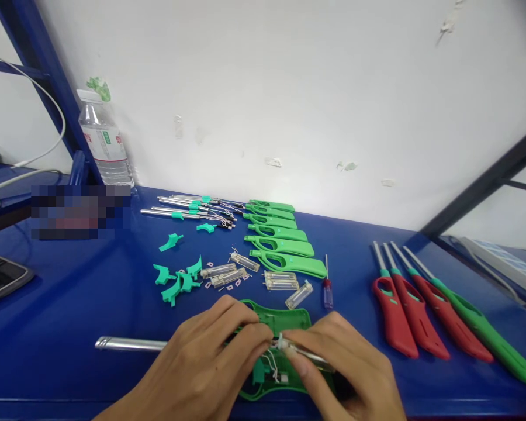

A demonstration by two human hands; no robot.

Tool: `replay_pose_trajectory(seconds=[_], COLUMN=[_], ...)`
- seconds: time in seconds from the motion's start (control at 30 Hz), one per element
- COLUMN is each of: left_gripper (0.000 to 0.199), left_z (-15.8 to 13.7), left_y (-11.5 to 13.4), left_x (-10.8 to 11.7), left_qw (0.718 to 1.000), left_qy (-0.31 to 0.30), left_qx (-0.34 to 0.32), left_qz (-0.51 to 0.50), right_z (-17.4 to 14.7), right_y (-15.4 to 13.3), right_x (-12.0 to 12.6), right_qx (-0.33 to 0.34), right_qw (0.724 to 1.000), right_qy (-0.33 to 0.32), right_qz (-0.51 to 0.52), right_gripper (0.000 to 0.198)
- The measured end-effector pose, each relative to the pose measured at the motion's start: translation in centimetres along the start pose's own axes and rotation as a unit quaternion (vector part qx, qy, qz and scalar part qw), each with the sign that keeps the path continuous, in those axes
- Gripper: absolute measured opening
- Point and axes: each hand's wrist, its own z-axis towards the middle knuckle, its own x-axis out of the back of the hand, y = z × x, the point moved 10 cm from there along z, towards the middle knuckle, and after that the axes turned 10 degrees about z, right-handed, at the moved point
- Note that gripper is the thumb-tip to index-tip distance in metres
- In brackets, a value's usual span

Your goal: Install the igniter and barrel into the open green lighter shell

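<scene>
Close to the near edge of the blue desk lies an open green lighter shell, and we take it as our landmark. Our left hand covers its left part, fingers curled and pressed together on small parts at the shell's middle. Our right hand meets it from the right — thumb and forefinger pinching a clear fuel tube whose long axis runs left to right, slanting slightly toward us at its right end. Thin white wires loop beneath the two sets of fingertips, inside the shell. Both hands touch the work; the right holds the tube, the left steadies it at the joint.

A metal nozzle rod sticks out leftward from the shell, lying flat along the desk, partly hidden under our left hand.

Behind the shell, away from us, sit loose clear tubes, teal triggers to the rear left, and a small screwdriver to the rear right. Farther back lies a row of green shell halves — with nozzle assemblies to their left. Well to the right of the shell rest finished lighters, red and green. Open desk remains to the shell's left and right; the near edge is just beside our wrists.
</scene>
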Motion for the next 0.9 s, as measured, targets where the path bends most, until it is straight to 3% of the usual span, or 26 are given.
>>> replay_pose_trajectory(seconds=[0.2,0.33,0.47,0.63,0.73,0.9], left_gripper=[0.025,0.027,0.030,0.036,0.039,0.031], left_z=[-1.2,-2.7,-2.4,-1.9,-2.2,-2.5], left_y=[-1.0,-1.0,-0.7,-0.5,-0.8,-1.0], left_x=[1.0,1.7,1.5,0.3,0.5,0.1], left_qw=[0.998,0.995,0.992,0.996,0.997,0.999], left_qy=[0.035,0.049,0.045,0.029,0.054,-0.001], left_qx=[0.052,0.035,0.015,0.009,0.018,0.019], left_qz=[0.029,0.076,0.121,0.086,0.058,0.027], right_z=[-0.4,-0.4,-0.4,-1.0,-1.3,-1.3], right_y=[0.9,0.9,1.1,1.7,1.9,1.9], right_x=[0.7,0.8,0.6,0.4,0.1,0.0], right_qx=[-0.014,-0.011,-0.012,-0.025,-0.030,-0.029], right_qw=[0.999,0.999,0.999,0.999,0.998,0.997], right_qy=[0.002,0.000,-0.006,-0.011,-0.023,-0.026], right_qz=[-0.045,-0.044,-0.041,-0.044,-0.048,-0.061], right_gripper=[0.023,0.014,0.006,0.008,0.005,0.008])
